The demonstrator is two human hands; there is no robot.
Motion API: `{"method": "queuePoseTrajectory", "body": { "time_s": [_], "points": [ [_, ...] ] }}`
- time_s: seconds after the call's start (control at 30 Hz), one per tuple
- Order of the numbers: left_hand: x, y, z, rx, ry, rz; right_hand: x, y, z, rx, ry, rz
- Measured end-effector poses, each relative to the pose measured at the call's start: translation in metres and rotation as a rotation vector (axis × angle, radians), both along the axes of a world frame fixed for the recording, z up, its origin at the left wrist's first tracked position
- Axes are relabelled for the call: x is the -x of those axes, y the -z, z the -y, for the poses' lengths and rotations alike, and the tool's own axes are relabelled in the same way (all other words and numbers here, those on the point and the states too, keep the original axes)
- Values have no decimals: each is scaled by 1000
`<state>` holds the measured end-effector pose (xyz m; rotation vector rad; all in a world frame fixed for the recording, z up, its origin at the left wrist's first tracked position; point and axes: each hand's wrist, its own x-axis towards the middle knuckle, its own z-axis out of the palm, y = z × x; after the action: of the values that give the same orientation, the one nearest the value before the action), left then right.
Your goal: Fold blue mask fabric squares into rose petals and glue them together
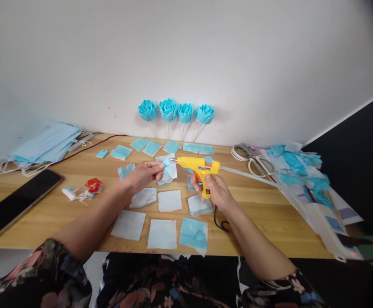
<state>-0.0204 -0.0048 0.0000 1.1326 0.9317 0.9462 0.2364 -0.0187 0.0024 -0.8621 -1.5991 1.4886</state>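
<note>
Head view: left hand (148,174) is pinching a small blue-and-white fabric piece (167,164) above the middle of the table (269,222); right hand (217,189) is gripping a yellow glue gun (192,163) by its handle, nozzle (174,160) pointing at that piece. Burn risk: left fingertips (160,173) are sitting near the nozzle, likely hot, so a slip could be scorching skin. Stray glue could be dripping, sticking the cut squares (169,201). Glue stick (244,173) is jutting rearward near scissors (257,159), possibly snagging if swung.
</note>
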Motion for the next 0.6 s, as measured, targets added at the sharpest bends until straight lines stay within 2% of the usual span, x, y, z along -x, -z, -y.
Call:
{"method": "queuePoseTrajectory", "body": {
  "time_s": [0.6],
  "points": [
    [-2,-3,2,32,17,3,2,-2,3,-8,27,24]
  ]
}}
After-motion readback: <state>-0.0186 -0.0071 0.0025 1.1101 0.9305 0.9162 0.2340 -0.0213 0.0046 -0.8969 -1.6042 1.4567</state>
